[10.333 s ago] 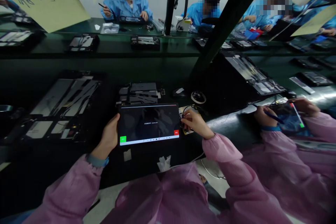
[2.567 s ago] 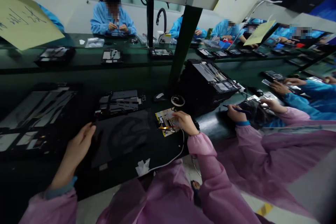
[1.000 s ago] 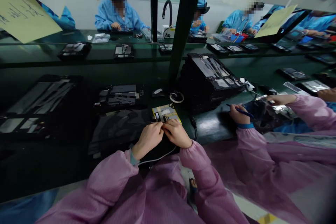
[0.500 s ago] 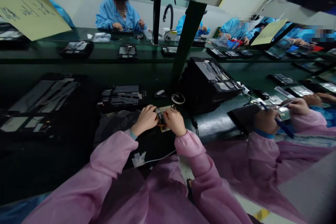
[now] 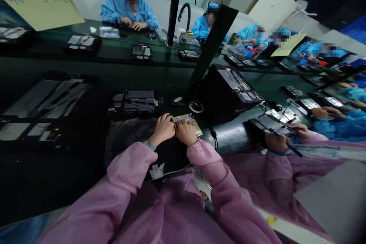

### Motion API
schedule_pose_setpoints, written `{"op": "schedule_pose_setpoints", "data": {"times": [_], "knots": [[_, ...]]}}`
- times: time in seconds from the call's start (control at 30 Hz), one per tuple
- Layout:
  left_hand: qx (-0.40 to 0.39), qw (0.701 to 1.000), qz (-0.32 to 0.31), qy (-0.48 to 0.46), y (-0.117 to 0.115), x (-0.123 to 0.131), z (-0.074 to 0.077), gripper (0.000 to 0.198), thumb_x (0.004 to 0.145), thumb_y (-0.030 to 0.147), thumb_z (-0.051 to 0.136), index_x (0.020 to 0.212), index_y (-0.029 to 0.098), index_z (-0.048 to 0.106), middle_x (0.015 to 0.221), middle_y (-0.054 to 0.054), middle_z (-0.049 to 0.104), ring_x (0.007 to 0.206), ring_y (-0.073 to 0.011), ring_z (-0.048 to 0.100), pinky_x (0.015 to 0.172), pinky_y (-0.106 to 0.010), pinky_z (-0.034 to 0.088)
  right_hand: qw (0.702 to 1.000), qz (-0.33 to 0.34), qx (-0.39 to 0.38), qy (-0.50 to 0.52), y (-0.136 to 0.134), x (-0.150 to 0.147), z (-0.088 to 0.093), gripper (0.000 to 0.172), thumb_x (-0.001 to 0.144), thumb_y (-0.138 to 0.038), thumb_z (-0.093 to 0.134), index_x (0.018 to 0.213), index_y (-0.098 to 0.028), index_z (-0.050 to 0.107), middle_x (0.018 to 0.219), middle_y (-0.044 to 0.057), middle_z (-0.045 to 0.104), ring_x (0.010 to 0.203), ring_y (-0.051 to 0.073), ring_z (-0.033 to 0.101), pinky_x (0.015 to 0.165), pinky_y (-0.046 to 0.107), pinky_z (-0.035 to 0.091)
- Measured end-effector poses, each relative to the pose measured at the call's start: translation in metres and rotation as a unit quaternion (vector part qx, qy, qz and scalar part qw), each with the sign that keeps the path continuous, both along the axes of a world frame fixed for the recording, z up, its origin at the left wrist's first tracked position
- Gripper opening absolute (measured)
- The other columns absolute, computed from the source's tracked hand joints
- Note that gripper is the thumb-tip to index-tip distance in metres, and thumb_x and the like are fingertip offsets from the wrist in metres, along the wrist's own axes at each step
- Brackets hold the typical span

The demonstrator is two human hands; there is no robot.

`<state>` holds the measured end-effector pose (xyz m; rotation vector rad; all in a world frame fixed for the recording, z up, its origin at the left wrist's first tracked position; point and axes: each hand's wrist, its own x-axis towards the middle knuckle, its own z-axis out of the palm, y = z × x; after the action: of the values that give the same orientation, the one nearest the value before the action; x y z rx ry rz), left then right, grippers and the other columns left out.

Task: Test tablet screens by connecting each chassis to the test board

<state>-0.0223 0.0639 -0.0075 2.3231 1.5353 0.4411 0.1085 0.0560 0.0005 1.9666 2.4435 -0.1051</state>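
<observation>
1. Yellow-edged board (image 5: 195, 122) lies on the table (image 5: 171, 154) straight ahead of the person, its far and right-hand parts showing past the knuckles. Both hands cover its near side, so I cannot tell which way its long axis runs.
2. Neither hand is clearly nearer: the left hand (image 5: 162, 129) sits at the board's left edge, while the right hand (image 5: 185, 132) lies over its near part. The two hands are side by side, almost touching.
3. Left fingers are bent and close together, with the tips by the yellow border – whether they pinch it or only rest there, I cannot tell.
4. Right fingers curl downward over the board; their tips are hidden, so their spacing and any small part between them cannot be made out.
5. Left of the board lies a dark flat panel (image 5: 127, 135), with opened tablets (image 5: 135, 103) beyond it. Past the board's far side are a computer mouse (image 5: 178, 101) and a ring-shaped roll (image 5: 196, 106); to its right, a black cable plug (image 5: 213, 133).
6. Nearer the person, a crumpled white scrap (image 5: 157, 170) lies by a white cable (image 5: 176, 170).
</observation>
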Motion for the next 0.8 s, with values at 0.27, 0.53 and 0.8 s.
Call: {"op": "schedule_pose_setpoints", "data": {"times": [0.27, 0.53, 0.8], "knots": [[0.041, 0.988, 0.071, -0.13, -0.034, -0.059, 0.025, 0.032, 0.093, 0.034, 0.041, 0.114, 0.017, 0.058, 0.131, -0.012, 0.055, 0.125, -0.0208, 0.048, 0.108, -0.036, 0.036, 0.994, 0.072, 0.014, 0.076, 0.009, 0.016, 0.021, 0.025, 0.092, -0.013, 0.042, 0.103, -0.018, 0.064, 0.103, 0.007, 0.067, 0.099, 0.017, 0.061, 0.085, 0.025, 0.044], [0.037, 0.918, 0.355, -0.174, -0.131, -0.153, -0.012, 0.043, 0.088, 0.047, 0.046, 0.118, 0.018, 0.053, 0.138, -0.017, 0.048, 0.127, -0.0327, 0.049, 0.106, -0.051, 0.039, 0.985, 0.075, 0.007, 0.152, 0.01, -0.022, 0.001, 0.029, 0.089, -0.024, 0.055, 0.116, -0.016, 0.062, 0.097, 0.009, 0.071, 0.097, 0.024, 0.063, 0.087, 0.037, 0.042], [-0.023, 0.743, 0.42, -0.521, -0.137, -0.168, -0.001, 0.055, 0.073, 0.036, 0.067, 0.123, 0.02, 0.052, 0.129, -0.013, 0.059, 0.118, -0.0273, 0.058, 0.101, -0.043, 0.046, 0.948, 0.104, 0.057, 0.296, 0.012, -0.01, 0.025, 0.029, 0.084, -0.026, 0.058, 0.111, -0.016, 0.062, 0.086, 0.006, 0.066, 0.08, 0.021, 0.06, 0.076, 0.034, 0.048]]}}
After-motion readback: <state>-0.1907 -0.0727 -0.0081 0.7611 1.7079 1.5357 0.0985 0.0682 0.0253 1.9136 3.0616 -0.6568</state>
